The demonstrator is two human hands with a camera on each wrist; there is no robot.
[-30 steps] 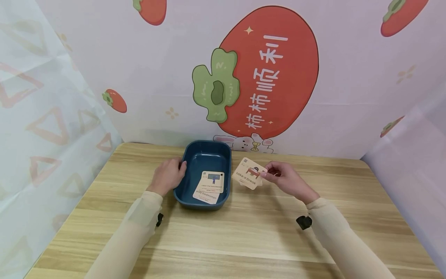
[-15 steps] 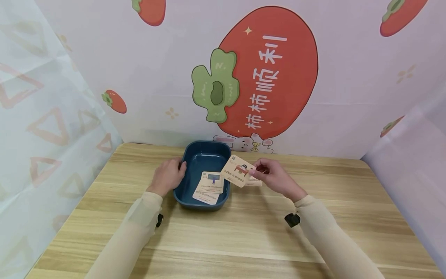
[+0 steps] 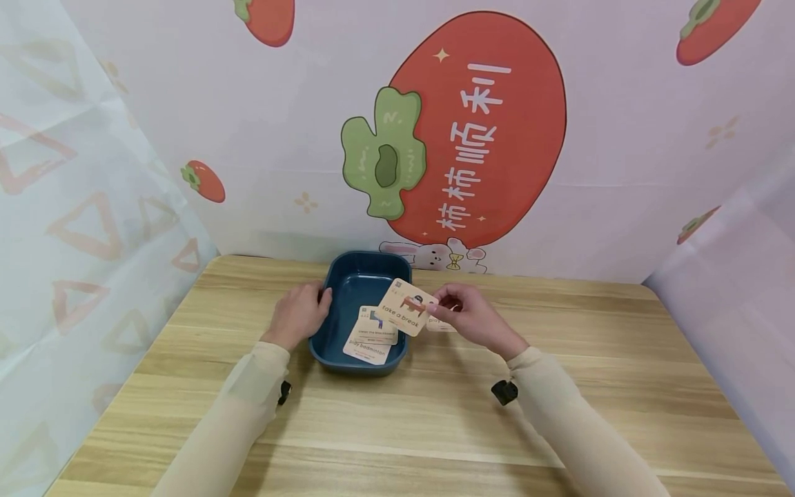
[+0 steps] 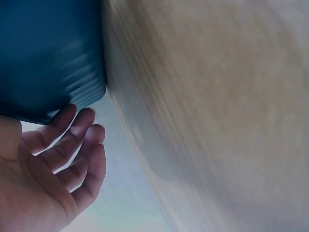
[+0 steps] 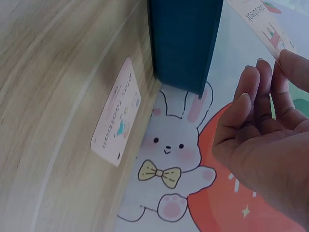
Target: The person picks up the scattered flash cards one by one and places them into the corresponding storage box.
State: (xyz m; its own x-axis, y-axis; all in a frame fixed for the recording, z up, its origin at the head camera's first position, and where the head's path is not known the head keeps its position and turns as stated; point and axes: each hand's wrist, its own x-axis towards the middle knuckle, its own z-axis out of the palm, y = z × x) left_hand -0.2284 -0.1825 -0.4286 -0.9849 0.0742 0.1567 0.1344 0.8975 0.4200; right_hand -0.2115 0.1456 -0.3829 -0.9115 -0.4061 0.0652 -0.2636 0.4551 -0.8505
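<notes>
In the head view, a "take a break" card [image 3: 405,308] is pinched by its right edge between the thumb and fingers of my right hand [image 3: 478,317]. The card is held above the right rim of a blue plastic bin [image 3: 357,369]. My left hand [image 3: 299,314] holds the bin's left rim; the left wrist view shows its curled fingers [image 4: 79,128] against the outer wall. Inside the bin lie a "clean the blackboard" card [image 3: 377,335], partly covered by the held one, and a "play badminton" card [image 3: 366,352]. A "play football" card [image 5: 117,116] lies on the table.
The wood-grain table [image 3: 397,435] meets a patterned backdrop [image 3: 279,138] right behind the bin. Side curtains [image 3: 81,172] border the table. A small black device [image 3: 504,392] sits at my right wrist.
My right hand has moved left with the "take a break" card, from beside the bin to over its right rim, uncovering part of the "play football" card. The left hand has stayed put.
</notes>
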